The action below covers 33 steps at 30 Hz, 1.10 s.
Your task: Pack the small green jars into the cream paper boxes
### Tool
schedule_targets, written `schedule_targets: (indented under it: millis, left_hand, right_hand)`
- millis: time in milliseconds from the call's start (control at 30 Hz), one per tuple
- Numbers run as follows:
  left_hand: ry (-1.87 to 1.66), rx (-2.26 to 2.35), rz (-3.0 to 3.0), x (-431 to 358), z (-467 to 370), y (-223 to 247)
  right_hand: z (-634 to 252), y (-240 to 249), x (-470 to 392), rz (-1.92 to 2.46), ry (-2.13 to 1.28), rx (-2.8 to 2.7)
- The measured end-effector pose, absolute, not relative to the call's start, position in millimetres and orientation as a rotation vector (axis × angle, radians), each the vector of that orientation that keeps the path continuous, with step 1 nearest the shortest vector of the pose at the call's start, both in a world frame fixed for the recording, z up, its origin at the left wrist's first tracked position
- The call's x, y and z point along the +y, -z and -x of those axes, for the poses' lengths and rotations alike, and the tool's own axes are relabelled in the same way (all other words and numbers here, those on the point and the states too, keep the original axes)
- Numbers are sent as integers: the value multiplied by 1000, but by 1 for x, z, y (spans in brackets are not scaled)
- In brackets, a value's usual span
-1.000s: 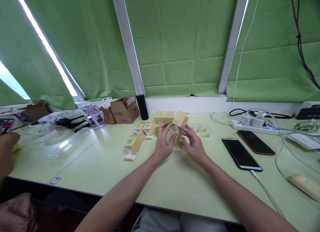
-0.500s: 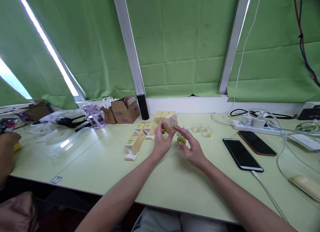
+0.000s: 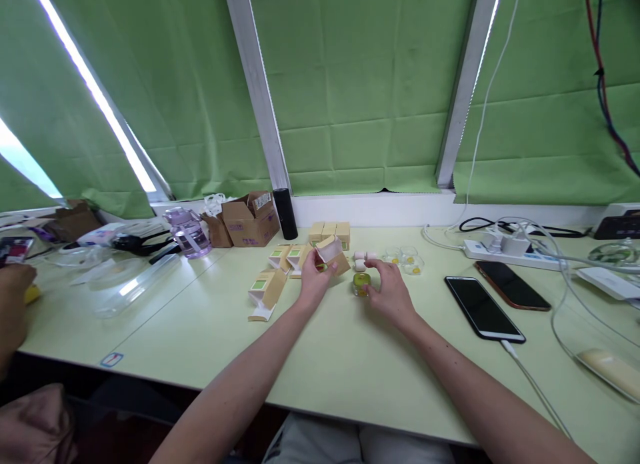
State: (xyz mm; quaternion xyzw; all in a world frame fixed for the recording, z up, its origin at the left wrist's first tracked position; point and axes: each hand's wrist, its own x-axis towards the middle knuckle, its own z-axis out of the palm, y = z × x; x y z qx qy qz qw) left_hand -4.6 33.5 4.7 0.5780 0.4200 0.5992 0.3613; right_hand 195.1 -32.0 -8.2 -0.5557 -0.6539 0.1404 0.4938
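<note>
The left hand [image 3: 315,279] pinches a small open carton [image 3: 334,253], tilted in front of a row of boxes [image 3: 329,232]; the right hand [image 3: 393,292] is spread, thumb and forefinger parted beside a green-topped jar [image 3: 361,284], though whether they touch it cannot be told. The jar sits on the worktop [image 3: 340,357], near small white pieces [image 3: 360,265]; clear cups [image 3: 393,256] lie farther right.

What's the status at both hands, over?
Left hand gripping open tan carton. Right hand open at green-topped jar, contact unclear. White cylinders just beyond jar, not between it and right hand.
</note>
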Motion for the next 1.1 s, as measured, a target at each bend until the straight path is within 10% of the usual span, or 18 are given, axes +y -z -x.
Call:
schedule_targets:
  millis: [700, 1100]
  left_hand:
    - [-1222, 1062, -1517, 27, -1, 2]
    - [-1599, 924, -1860, 21, 2, -8]
  right_hand:
    - [-211, 2, -26, 1799, -399, -1647]
    - [-210, 3, -26, 1802, -356, -1656]
